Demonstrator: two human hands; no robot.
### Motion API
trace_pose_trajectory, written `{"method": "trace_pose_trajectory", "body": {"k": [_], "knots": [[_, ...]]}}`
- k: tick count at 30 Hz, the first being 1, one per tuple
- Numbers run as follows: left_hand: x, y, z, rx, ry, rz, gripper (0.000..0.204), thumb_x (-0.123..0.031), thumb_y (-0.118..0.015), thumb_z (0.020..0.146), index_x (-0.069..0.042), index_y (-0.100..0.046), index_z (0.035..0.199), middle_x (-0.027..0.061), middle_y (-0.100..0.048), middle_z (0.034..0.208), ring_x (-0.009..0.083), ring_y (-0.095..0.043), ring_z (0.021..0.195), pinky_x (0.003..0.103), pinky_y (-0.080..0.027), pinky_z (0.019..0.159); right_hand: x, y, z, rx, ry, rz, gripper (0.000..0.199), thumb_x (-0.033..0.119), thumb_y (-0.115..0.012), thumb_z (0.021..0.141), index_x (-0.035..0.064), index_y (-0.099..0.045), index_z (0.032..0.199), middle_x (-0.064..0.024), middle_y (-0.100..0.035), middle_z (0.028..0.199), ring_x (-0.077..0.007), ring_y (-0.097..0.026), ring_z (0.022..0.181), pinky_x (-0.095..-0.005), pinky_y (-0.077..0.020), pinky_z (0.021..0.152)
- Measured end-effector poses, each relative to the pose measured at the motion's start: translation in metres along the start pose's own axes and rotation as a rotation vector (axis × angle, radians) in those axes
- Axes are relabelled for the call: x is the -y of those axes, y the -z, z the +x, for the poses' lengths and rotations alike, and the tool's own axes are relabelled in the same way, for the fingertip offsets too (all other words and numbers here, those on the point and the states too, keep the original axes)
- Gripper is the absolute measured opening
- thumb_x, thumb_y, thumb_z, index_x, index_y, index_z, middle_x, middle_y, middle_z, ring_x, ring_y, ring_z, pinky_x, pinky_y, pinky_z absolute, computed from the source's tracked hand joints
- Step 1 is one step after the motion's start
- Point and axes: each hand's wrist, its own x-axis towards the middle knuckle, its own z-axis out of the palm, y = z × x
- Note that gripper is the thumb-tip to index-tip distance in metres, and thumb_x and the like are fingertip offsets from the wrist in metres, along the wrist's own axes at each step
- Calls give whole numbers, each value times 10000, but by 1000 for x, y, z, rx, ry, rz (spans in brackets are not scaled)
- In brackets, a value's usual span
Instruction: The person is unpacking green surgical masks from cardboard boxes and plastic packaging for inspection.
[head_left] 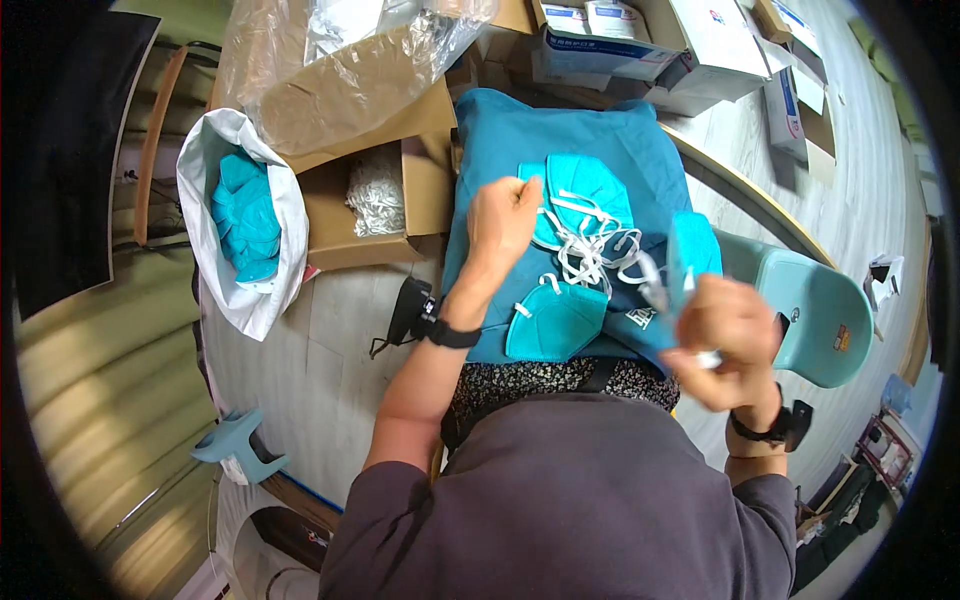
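A teal cloth [560,140] covers my lap. On it lie teal folded face masks with white straps: one far [590,185], one near my body [555,320], with tangled straps [590,250] between them. My left hand [500,220] rests on the far mask's left edge, fingers bent onto it. My right hand [725,340] is raised at the right, closed on a clear plastic wrapper [680,265] with a teal mask inside it.
A white bag [225,290] full of teal masks stands at the left. Beside it an open cardboard box [345,215] holds white straps, with a clear plastic bag [330,70] above. White cartons [620,45] sit at the back. A teal chair [820,310] is at right.
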Motion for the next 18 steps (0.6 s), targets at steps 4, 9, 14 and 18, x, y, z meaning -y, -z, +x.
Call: {"method": "trace_pose_trajectory", "body": {"k": [4,9,14,18], "knots": [[-9,-8,39,143,25,267,540,-386,-695,853,12,-534,525,83,-474,451,155,-426,419,388,-313,435,-10,-52,-3,388,52,10,356,320,-751,802,42,-544,723,-85,-484,724,-282,-556,605,-414,-445,515],[-17,-21,59,232,156,248,350,-333,-793,728,-33,-680,586,126,-635,568,294,-611,529,422,-472,533,-21,-66,-11,371,148,-302,332,325,-732,804,68,-547,706,-59,-517,751,-225,-577,607,-371,-480,530],[-2,-24,56,231,74,-212,249,-195,-846,705,-2,-692,729,-1,-585,579,88,-514,515,277,-399,477,-27,-40,6,116,-8,-214,276,179,-801,768,45,-599,901,-65,-619,878,-183,-585,584,-322,-473,511],[-55,1,33,293,-139,-449,143,-60,-802,789,-25,-680,853,-117,-460,662,-18,-375,588,172,-280,492,-65,-11,14,-433,-352,-255,666,121,-826,755,24,-505,1330,-104,-629,1155,-75,-499,574,-233,-421,524]]}}
